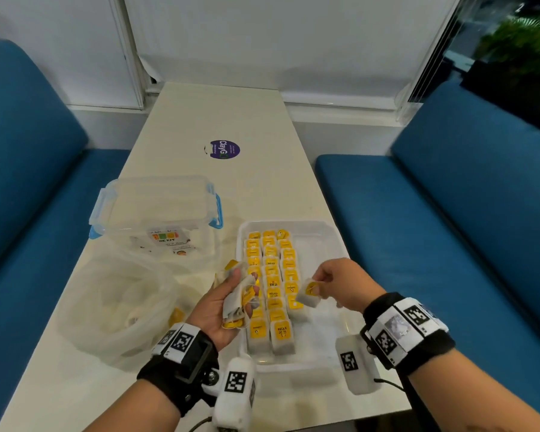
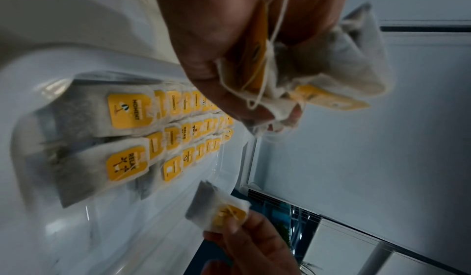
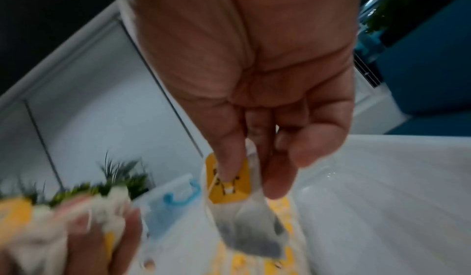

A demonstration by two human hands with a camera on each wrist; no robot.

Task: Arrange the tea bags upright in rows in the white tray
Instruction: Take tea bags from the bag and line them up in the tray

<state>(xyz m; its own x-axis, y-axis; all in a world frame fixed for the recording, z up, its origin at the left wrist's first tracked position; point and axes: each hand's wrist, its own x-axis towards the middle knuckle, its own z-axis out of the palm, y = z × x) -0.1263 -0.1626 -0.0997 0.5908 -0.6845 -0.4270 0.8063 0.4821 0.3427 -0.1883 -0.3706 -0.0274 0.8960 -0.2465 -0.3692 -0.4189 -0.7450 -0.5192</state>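
- Wrist bands with black-and-white square markers sit nearest the camera, at the table's (image 1: 175, 126) near edge.
- Far left: a crumpled clear plastic bag (image 1: 119, 307) by the table's left edge, w/ a few yellow tags showing through it.
- Behind it, a clear storage box (image 1: 156, 210) w/ blue clips; its label is mostly unreadable, only "KIT" can be made out.
- Left hand (image 1: 222, 310), palm up, at the tray's left edge; fingers curled around a bunch of spare tea bags (image 1: 239, 294), strings tangled.
- White tray (image 1: 328, 235) near the table's right edge: three rows of tea bags (image 1: 272, 275) fill its left part; right part is bare. Third row stops short of the near edge.
- Tags read "MOMENT", "RELAX", "CONNECT", "TEA".
- Right hand (image 1: 340, 283) pinches one tea bag (image 1: 307, 294) by its yellow tag, thumb and fingers together on it, above the near end of the third row.
- A purple round sticker (image 1: 224, 149) at the table's middle reads "ClayG", rest too small.
- Risks, as I judge: the held bag may knock the standing ones over, bc they only lean on each other; a loose string from the bunch may snag a tag and pull bags out; the soft bag may fold instead of standing.
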